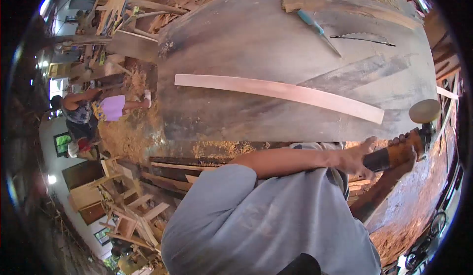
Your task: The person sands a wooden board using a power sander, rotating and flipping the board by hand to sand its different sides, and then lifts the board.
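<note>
A power tool with an orange and black body [378,160] and a round pale disc [424,111] is held beyond the right end of the workbench. My left hand [358,158] grips around its black rear part. Fingers of my right hand [405,164] wrap round the orange body near the disc, and that forearm comes up from the lower right. On the grey workbench [221,41], a long, slightly curved pale wood strip [281,90] lies flat, touched by neither hand.
A blue-handled tool [311,21], a thin dark toothed strip [363,39] and a wooden piece [352,6] lie towards the bench's far side. Shavings [128,132] cover the floor. Wooden frames [133,216] stand lower left. A person [81,108] is at the left.
</note>
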Available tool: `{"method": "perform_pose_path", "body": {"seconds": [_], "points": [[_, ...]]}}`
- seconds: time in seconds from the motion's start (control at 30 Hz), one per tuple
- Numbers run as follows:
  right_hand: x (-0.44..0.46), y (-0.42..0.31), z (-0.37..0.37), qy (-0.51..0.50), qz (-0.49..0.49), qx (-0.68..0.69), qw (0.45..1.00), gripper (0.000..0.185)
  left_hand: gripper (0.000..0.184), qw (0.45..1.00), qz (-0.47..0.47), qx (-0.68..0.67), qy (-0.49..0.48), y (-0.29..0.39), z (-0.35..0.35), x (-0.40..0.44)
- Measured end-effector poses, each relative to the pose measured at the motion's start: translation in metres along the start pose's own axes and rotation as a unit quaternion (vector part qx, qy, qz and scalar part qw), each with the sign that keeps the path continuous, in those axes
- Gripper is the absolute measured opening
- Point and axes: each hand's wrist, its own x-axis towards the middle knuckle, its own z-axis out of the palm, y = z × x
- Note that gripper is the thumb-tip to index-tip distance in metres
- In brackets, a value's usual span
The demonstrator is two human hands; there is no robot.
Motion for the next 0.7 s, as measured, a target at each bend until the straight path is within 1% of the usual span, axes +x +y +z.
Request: {"method": "perform_pose_path", "body": {"seconds": [0.03, 0.07, 0.13, 0.17, 0.2, 0.27, 0.3, 0.33, 0.37, 0.4, 0.47, 0.5, 0.57, 0.6, 0.63, 0.67, 0.7], "points": [[0.012, -0.010, -0.010, -0.094, 0.003, 0.049, 0.994, 0.062, 0.125, 0.998, 0.033, -0.046, -0.015, 0.003, 0.010, 0.015], [0.025, -0.019, -0.021, -0.092, 0.005, 0.048, 0.995, 0.062, 0.130, 0.993, 0.065, -0.094, -0.034, 0.007, 0.019, 0.031], [0.047, -0.035, -0.042, -0.042, 0.072, 0.077, 0.994, 0.066, 0.133, 0.989, 0.115, 0.075, 0.047, 0.006, 0.042, 0.062], [0.063, -0.037, -0.053, 0.046, 0.018, -0.091, 0.995, 0.062, 0.130, 0.959, 0.185, 0.163, 0.141, -0.003, 0.053, 0.091], [0.065, -0.041, -0.014, 0.187, 0.080, -0.132, 0.970, 0.051, 0.127, 0.963, 0.131, 0.178, 0.154, 0.027, 0.053, 0.088], [0.078, -0.023, -0.044, 0.175, 0.140, -0.092, 0.970, 0.032, 0.124, 0.937, 0.106, 0.288, 0.166, 0.035, 0.040, 0.107], [0.085, -0.009, -0.070, 0.153, 0.170, -0.143, 0.963, 0.028, 0.122, 0.932, 0.071, 0.319, 0.155, 0.035, 0.040, 0.116], [0.090, -0.008, -0.058, 0.182, 0.174, -0.172, 0.952, 0.023, 0.121, 0.924, 0.038, 0.351, 0.145, 0.033, 0.038, 0.125], [0.098, 0.001, -0.069, 0.180, 0.194, -0.162, 0.951, 0.021, 0.121, 0.936, 0.015, 0.330, 0.125, 0.031, 0.034, 0.133], [0.102, 0.009, -0.084, 0.177, 0.201, -0.158, 0.950, 0.024, 0.121, 0.938, 0.016, 0.323, 0.123, 0.022, 0.031, 0.139], [0.105, -0.003, -0.066, 0.175, 0.262, -0.121, 0.942, 0.037, 0.122, 0.953, 0.119, 0.249, 0.127, 0.004, 0.027, 0.138], [0.113, -0.004, -0.073, 0.177, 0.261, -0.117, 0.942, 0.037, 0.122, 0.965, 0.113, 0.210, 0.110, 0.012, 0.016, 0.127], [0.136, -0.005, -0.090, 0.069, 0.254, -0.043, 0.964, 0.047, 0.117, 0.913, 0.148, 0.329, 0.188, -0.001, -0.018, 0.103], [0.150, -0.006, -0.086, 0.086, 0.227, -0.043, 0.969, 0.054, 0.109, 0.886, 0.145, 0.343, 0.278, -0.013, -0.038, 0.088], [0.166, -0.002, -0.103, 0.048, 0.225, -0.013, 0.973, 0.054, 0.102, 0.848, 0.138, 0.354, 0.369, -0.026, -0.062, 0.072], [0.191, 0.002, -0.131, 0.005, 0.228, 0.018, 0.973, 0.054, 0.084, 0.813, 0.107, 0.313, 0.478, -0.041, -0.090, 0.053], [0.216, 0.001, -0.163, -0.012, 0.245, 0.015, 0.969, 0.053, 0.076, 0.756, 0.096, 0.250, 0.598, -0.076, -0.126, 0.030]]}}
